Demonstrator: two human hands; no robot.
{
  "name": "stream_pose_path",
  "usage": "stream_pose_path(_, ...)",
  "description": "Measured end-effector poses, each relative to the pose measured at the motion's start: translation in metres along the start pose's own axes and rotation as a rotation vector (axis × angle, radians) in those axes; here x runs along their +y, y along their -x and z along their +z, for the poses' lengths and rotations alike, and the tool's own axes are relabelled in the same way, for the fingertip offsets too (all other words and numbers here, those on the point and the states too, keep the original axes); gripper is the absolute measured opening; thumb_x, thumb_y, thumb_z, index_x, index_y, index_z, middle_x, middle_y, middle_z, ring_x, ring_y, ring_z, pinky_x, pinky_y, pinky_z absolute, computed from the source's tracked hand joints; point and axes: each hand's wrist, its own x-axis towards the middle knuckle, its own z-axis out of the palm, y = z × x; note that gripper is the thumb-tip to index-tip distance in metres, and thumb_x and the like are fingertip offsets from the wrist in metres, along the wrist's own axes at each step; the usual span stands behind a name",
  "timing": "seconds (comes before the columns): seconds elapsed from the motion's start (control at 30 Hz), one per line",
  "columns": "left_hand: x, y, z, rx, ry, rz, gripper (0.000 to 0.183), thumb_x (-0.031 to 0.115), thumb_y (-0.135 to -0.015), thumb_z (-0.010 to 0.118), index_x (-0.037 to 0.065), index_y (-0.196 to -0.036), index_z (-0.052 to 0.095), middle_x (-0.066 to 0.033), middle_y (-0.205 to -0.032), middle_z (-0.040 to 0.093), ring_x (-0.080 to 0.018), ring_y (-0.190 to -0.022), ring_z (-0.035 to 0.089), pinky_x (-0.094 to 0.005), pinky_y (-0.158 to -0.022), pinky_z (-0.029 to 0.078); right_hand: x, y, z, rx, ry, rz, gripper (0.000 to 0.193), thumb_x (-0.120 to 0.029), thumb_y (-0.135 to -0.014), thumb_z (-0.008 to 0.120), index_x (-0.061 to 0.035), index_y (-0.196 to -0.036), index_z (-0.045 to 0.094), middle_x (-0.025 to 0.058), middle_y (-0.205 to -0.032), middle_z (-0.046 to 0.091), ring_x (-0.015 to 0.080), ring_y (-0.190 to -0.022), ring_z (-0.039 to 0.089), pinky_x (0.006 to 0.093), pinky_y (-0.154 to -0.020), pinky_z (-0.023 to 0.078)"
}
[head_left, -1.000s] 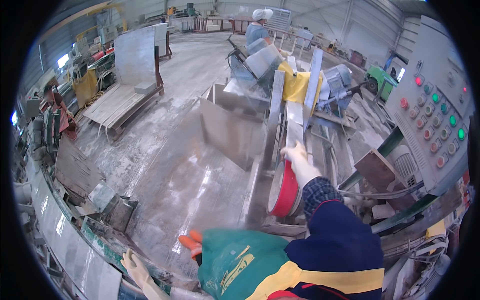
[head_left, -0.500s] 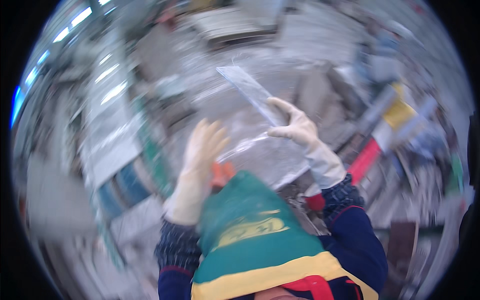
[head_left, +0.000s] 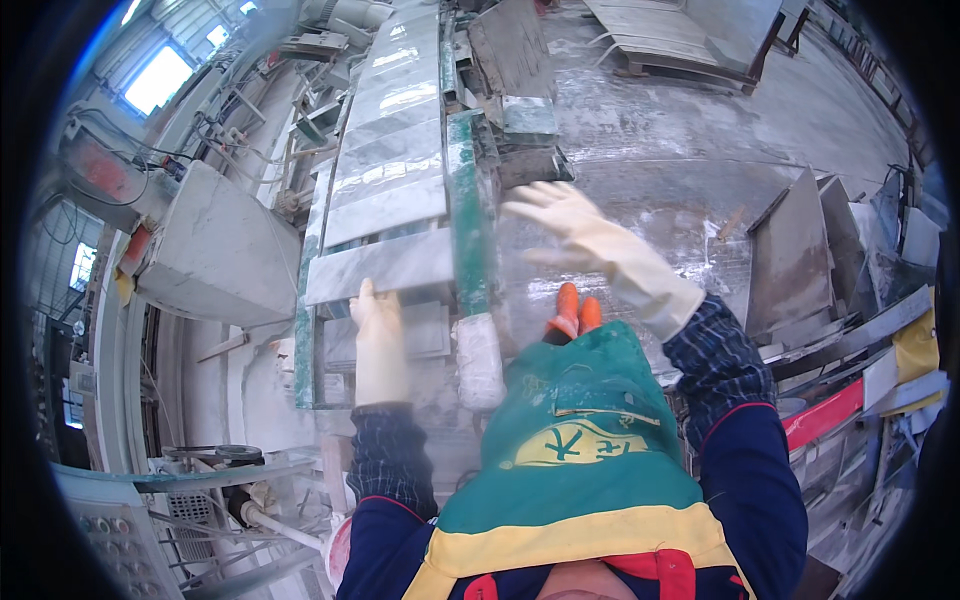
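Right of a green-railed conveyor (head_left: 468, 220) spreads the grey workshop floor (head_left: 650, 210), and pale strips (head_left: 388, 180) lie crosswise toward the conveyor's far end. At its near end, the marbled strip (head_left: 382, 265) looks like stone: probably heavy, stiff, slick if wet and liable to chip, so best held by both long edges. The gloved left hand (head_left: 378, 318) touches its near edge, though I cannot tell whether it grips; the gloved right hand (head_left: 575, 228) is spread and holds nothing, and no container shows clearly.
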Motion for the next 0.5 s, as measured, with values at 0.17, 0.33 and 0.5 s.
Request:
stream_pose_path(0.17, -0.024, -0.066, -0.013, 0.119, -0.018, -0.016, 0.044, -0.002, -0.095, 0.055, 0.004, -0.135, 0.04, -0.0188, -0.127, 0.053, -0.037, -0.106, 0.061, -0.0594, -0.082, 0.056, 0.068, 0.108, -0.005, 0.151, -0.098, 0.47, 0.062, -0.031, -0.087, 0.068, -0.0132, -0.143, 0.049, 0.0188, -0.151, 0.042, 0.035, -0.14, 0.039, 0.0461, -0.116, 0.032)
stream_pose_path(0.33, -0.037, -0.081, -0.005, 0.104, -0.109, 0.028, 0.036, 0.004, -0.093, 0.06, -0.004, -0.127, 0.048, -0.0195, -0.117, 0.058, -0.0338, -0.097, 0.064, -0.0518, -0.076, 0.058, 0.103, 0.211, -0.011, 0.361, -0.217, 0.778, 0.053, -0.025, -0.088, 0.066, -0.0063, -0.137, 0.055, 0.0157, -0.138, 0.057, 0.0278, -0.13, 0.052, 0.0363, -0.108, 0.041)
stream_pose_path(0.5, -0.036, -0.076, 0.007, 0.091, -0.245, 0.034, 0.043, 0.01, -0.093, 0.063, -0.004, -0.13, 0.047, -0.0188, -0.112, 0.062, -0.0319, -0.094, 0.065, -0.0467, -0.073, 0.058, 0.109, 0.271, 0.002, 0.493, -0.267, 1.002, 0.051, -0.026, -0.089, 0.065, -0.0091, -0.137, 0.056, 0.0145, -0.137, 0.058, 0.0262, -0.129, 0.053, 0.0355, -0.107, 0.04)
